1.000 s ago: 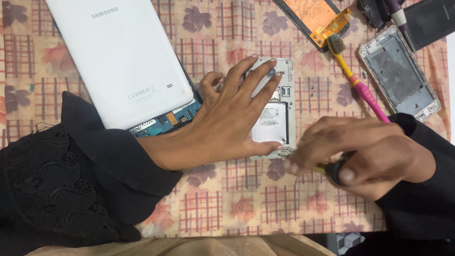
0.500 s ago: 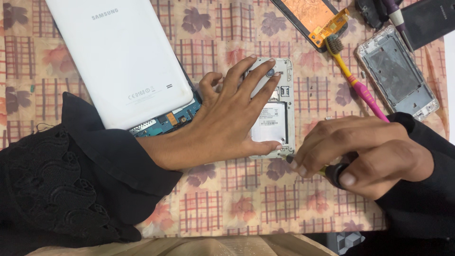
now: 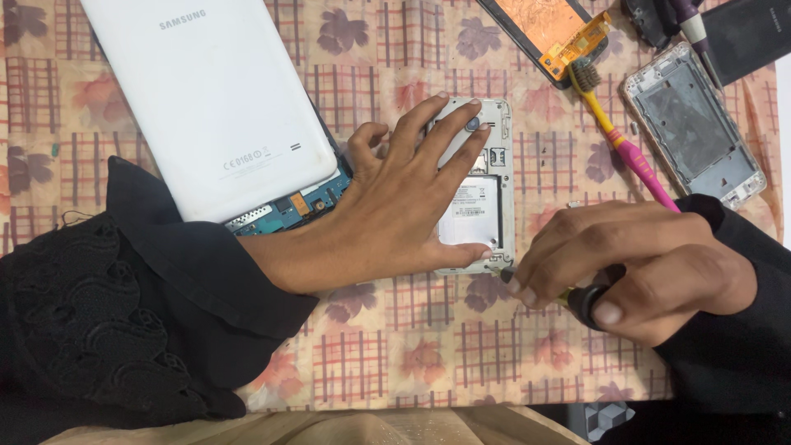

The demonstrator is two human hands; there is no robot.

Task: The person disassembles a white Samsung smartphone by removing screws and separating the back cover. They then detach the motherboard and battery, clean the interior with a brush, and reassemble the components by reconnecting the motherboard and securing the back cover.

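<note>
Two hands, left (image 3: 395,206) and right (image 3: 643,268), at work over one patterned cloth (image 3: 395,363): one white tablet (image 3: 206,99), one opened phone (image 3: 482,198), one bare phone frame (image 3: 692,124), one orange-backed screen (image 3: 552,29), one toothbrush (image 3: 622,140), one screwdriver (image 3: 577,298).

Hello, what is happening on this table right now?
A person is working on an opened phone. The left hand presses it flat on the patterned cloth. The right hand holds a small screwdriver at the phone's bottom corner. A white tablet, a toothbrush and a phone frame lie nearby.
</note>
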